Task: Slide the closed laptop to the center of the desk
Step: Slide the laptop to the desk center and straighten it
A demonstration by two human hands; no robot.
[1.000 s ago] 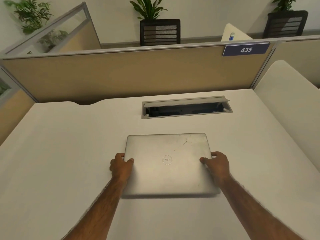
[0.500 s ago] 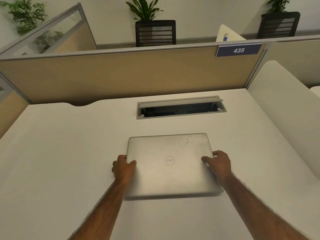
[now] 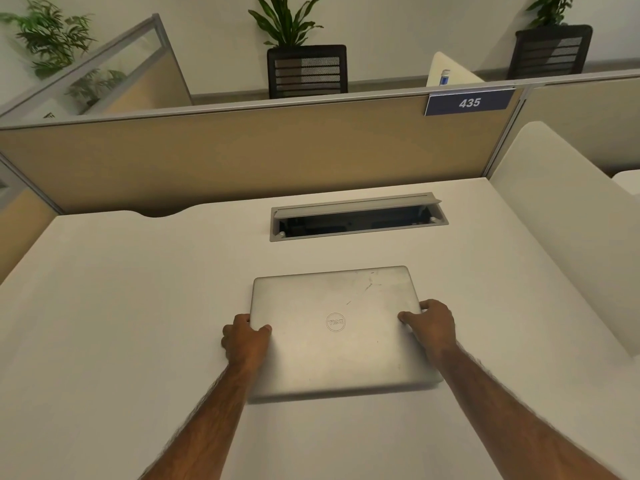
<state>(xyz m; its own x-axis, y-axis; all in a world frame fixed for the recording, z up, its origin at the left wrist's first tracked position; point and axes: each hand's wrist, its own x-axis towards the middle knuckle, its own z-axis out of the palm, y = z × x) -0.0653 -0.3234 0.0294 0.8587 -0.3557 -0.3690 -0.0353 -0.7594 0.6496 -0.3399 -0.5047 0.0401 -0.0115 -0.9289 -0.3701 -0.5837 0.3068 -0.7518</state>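
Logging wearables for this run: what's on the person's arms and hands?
Nothing worn that shows. Both forearms are bare, with visible hair and no sleeves in frame. The left hand and right hand have no gloves, and no watch, band or ring is visible on wrists or fingers.

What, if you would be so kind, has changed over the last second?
Hardly anything: the closed laptop has barely shifted on the desk. The left hand and right hand still grip its side edges, thumbs on the lid. The cable box is unchanged.
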